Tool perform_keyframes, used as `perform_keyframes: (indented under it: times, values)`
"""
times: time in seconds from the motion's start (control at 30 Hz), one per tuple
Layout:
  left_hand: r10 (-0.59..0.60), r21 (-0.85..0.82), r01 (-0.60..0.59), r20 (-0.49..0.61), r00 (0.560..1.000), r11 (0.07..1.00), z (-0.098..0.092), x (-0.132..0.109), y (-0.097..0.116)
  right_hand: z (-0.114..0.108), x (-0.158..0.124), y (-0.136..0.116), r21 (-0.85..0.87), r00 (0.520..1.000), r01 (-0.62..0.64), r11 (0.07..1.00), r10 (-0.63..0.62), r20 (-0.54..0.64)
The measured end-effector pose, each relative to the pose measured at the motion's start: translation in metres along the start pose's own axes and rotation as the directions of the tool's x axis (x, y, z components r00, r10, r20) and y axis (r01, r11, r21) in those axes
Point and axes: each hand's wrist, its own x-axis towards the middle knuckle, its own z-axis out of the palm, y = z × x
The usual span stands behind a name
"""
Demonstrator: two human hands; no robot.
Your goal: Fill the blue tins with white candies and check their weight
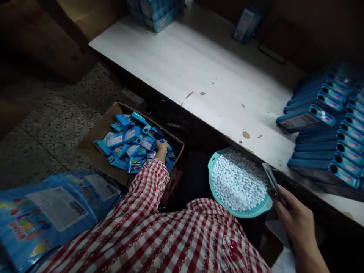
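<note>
My left hand reaches into an open cardboard box at the left. Its fingers are curled at a small blue carton in a jumbled heap of the same kind. At the right, my right hand is closed around a shiny, flat metal scoop, held tilted up beside the rim of a turquoise basin. Small pale-blue and white pellets, like coated candies, fill the basin. Motion blur hides the scoop's exact shape.
A white worktable with chipped paint runs diagonally ahead. Stacked blue cartons stand on its right end, more packs at its far left. One blue carton stands at the back. A large blue printed bag lies at lower left.
</note>
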Motion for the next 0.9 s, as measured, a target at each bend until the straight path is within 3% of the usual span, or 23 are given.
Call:
perform_keyframes:
  times: [0.13,0.2,0.27,0.37,0.47,0.53,0.6,0.67,0.73,0.77,0.83,0.9]
  values:
    - [0.106,0.034,-0.104,-0.073,0.992,0.994,-0.024,-0.037,-0.001,0.012,-0.015,0.031,0.115,0.998,-0.045,0.992,0.049,-0.029]
    - [0.172,-0.020,-0.172,0.011,0.985,0.985,-0.037,-0.065,0.002,0.020,-0.020,0.044,0.155,0.996,-0.079,0.985,0.083,-0.017]
    - [0.203,-0.146,-0.179,0.174,0.963,0.973,-0.042,-0.096,0.007,0.027,-0.023,0.054,0.177,0.994,-0.106,0.979,0.104,0.017]
    - [0.045,-0.232,0.055,0.405,0.913,0.971,-0.034,-0.139,0.012,0.038,-0.027,0.067,0.198,0.988,-0.113,0.974,0.089,0.126]
    - [-0.160,-0.120,0.249,0.493,0.855,0.961,-0.019,-0.170,0.005,0.046,-0.034,0.083,0.108,0.972,-0.008,0.994,-0.018,0.233]
    - [-0.185,0.021,0.206,0.537,0.823,0.978,-0.015,-0.183,-0.006,0.047,-0.043,0.095,-0.034,0.958,0.084,0.996,-0.071,0.277]
    - [-0.173,0.247,0.015,0.635,0.753,0.969,-0.019,-0.191,-0.017,0.044,-0.052,0.105,-0.158,0.946,0.144,0.977,-0.089,0.311]
    - [-0.199,0.455,-0.340,0.792,0.578,0.823,-0.027,-0.195,-0.024,0.041,-0.060,0.112,-0.220,0.942,0.175,0.960,-0.099,0.320]
    - [-0.278,0.458,-0.730,0.889,0.365,0.507,-0.030,-0.199,-0.024,0.037,-0.063,0.116,-0.243,0.944,0.183,0.953,-0.101,0.315]
    - [-0.327,0.390,-0.863,0.901,0.285,0.321,-0.029,-0.202,-0.021,0.036,-0.063,0.116,-0.251,0.946,0.179,0.951,-0.096,0.309]
    - [-0.434,0.228,-0.974,0.877,0.207,-0.003,-0.021,-0.211,-0.015,0.034,-0.061,0.115,-0.267,0.949,0.167,0.949,-0.081,0.304]
    - [-0.551,0.059,-0.978,0.819,0.161,-0.199,-0.007,-0.225,-0.010,0.032,-0.058,0.112,-0.294,0.947,0.162,0.942,-0.064,0.315]
